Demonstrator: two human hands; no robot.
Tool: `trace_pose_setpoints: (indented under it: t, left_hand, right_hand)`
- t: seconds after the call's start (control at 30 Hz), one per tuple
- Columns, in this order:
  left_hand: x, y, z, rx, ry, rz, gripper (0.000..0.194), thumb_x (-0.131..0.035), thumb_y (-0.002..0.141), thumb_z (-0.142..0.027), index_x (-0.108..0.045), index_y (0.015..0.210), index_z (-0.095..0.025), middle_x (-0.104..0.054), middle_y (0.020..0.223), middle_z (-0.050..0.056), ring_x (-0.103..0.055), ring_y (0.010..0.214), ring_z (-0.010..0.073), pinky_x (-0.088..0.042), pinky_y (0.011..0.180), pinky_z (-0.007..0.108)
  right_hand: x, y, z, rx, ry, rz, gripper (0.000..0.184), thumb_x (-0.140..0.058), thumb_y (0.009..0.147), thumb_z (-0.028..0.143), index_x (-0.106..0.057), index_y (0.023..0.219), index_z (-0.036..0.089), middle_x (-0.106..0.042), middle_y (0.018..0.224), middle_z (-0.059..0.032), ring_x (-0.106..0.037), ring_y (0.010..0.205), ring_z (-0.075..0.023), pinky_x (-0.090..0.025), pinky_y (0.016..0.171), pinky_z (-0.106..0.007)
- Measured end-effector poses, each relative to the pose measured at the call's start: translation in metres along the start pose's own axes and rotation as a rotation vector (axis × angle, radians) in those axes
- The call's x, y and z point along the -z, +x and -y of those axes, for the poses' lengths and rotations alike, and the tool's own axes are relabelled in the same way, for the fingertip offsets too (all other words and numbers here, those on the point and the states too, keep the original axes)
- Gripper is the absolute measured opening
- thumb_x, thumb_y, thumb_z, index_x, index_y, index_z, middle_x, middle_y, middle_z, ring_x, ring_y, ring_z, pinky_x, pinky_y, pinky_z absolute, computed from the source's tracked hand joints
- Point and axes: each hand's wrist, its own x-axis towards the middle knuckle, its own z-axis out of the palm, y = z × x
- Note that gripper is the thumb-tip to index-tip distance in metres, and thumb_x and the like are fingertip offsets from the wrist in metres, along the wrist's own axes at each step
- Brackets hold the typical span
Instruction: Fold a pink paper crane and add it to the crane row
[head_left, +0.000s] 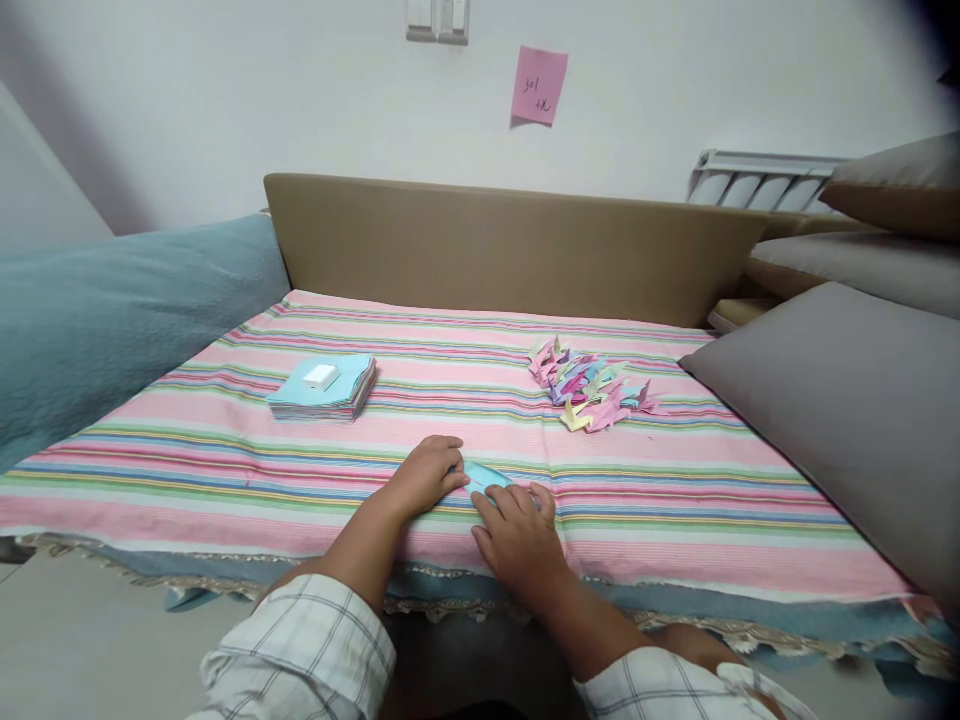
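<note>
A light blue folded strip of paper [484,474] lies on the striped cloth between my two hands. At its left end my left hand [427,474] is closed, thumb and fingers pinching the paper. My right hand [523,540] rests palm down over the right end, its fingers a little apart and lying on the paper, the thumb out to the side. The covered right end is hidden. Farther back on the right sits a pile of small folded paper cranes [589,385] in pink, purple, yellow, green and blue.
On the left stands a stack of square paper sheets [330,392], a small white block [321,376] on top. Striped cloth [225,450] covers the seat. Grey cushions [832,400] line the right, a blue-covered armrest [150,310] the left, a brown backrest [510,245] the rear.
</note>
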Motion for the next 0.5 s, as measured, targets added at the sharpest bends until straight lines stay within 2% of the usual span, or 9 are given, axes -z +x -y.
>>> trace_pose_setpoints:
  t: [0.13, 0.33, 0.5]
  left_hand:
    - [-0.001, 0.0008, -0.0024, 0.009, 0.032, -0.006, 0.008, -0.063, 0.077, -0.026, -0.063, 0.074, -0.018, -0.06, 0.113, 0.011, -0.05, 0.113, 0.0256, -0.04, 0.095, 0.039]
    - [-0.0035, 0.0019, -0.0008, 0.006, 0.029, -0.03, 0.008, -0.066, 0.074, -0.025, -0.061, 0.071, -0.019, -0.061, 0.112, 0.009, -0.052, 0.11, 0.0256, -0.04, 0.092, 0.039]
    - [-0.0042, 0.0011, 0.0043, 0.024, -0.038, -0.084, 0.016, -0.07, 0.069, -0.027, -0.056, 0.071, -0.02, -0.064, 0.098, 0.006, -0.055, 0.104, 0.024, -0.041, 0.088, 0.035]
  right_hand:
    - [-0.0018, -0.0007, 0.0024, -0.007, -0.011, 0.001, 0.04, -0.057, 0.082, 0.038, -0.051, 0.12, 0.027, -0.06, 0.112, -0.0048, -0.047, 0.099, -0.0228, -0.016, 0.096, -0.048]
    - [0.0029, 0.001, 0.0047, -0.005, -0.048, 0.019, 0.039, -0.057, 0.082, 0.039, -0.052, 0.118, 0.026, -0.06, 0.109, -0.0048, -0.048, 0.097, -0.0226, -0.019, 0.095, -0.047]
    - [0.0058, 0.0021, 0.0058, -0.004, -0.051, 0.032, 0.039, -0.057, 0.082, 0.04, -0.052, 0.119, 0.025, -0.06, 0.108, -0.0059, -0.049, 0.094, -0.0228, -0.02, 0.094, -0.047]
